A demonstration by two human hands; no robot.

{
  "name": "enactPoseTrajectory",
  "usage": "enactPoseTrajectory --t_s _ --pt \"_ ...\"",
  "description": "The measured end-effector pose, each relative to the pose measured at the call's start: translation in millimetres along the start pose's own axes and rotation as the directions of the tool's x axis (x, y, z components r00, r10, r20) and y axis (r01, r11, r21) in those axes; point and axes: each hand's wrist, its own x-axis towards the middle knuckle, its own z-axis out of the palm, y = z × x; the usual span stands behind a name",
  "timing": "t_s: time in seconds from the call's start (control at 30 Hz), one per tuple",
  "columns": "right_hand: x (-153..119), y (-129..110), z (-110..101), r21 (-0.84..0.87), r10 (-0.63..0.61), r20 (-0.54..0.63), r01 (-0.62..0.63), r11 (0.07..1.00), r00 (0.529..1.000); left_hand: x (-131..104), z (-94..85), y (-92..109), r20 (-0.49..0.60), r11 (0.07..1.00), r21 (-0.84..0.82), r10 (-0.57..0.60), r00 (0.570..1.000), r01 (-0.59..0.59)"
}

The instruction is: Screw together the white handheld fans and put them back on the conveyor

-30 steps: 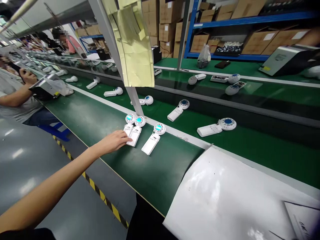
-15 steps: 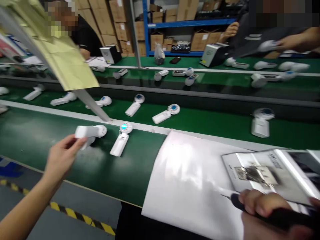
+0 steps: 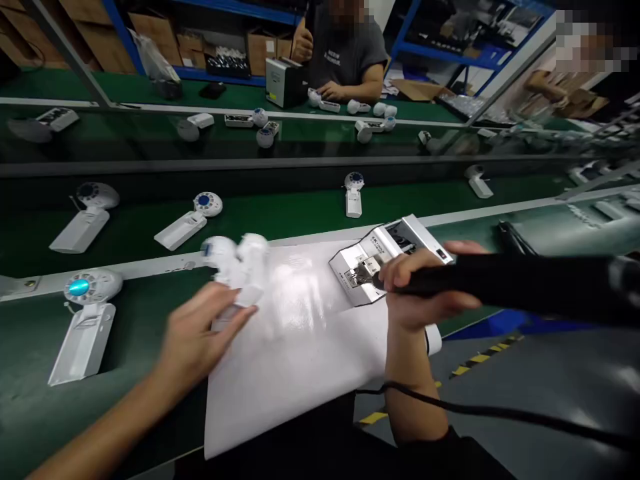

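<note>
- While your left hand (image 3: 197,340) pinched two blurred white fan units (image 3: 235,263) by their handles, they hung over the left edge of the white sheet (image 3: 300,347).
- Your right hand (image 3: 420,293) was wrapped around a black electric screwdriver (image 3: 525,283), its tip at the small metal box (image 3: 385,257) on the sheet.
- Another fan unit (image 3: 83,320) lay on the green belt (image 3: 30,413), left of your hand.

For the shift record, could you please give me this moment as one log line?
left hand: holds white handheld fans over white sheet | right hand: grips black electric screwdriver at silver screw feeder
</note>
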Motion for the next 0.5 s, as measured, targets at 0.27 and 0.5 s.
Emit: enactPoseTrajectory --t_s 0.27,0.5 --pt "-13 26 13 -0.099 0.086 -0.123 -0.099 0.990 0.989 -19 106.4 12 0.347 0.921 0.016 0.361 0.866 -0.390" --pt "-27 3 56 0.102 0.291 0.078 -0.298 0.949 0.953 -32 111.2 16 0.412 0.898 -0.095 0.429 0.804 -0.431"
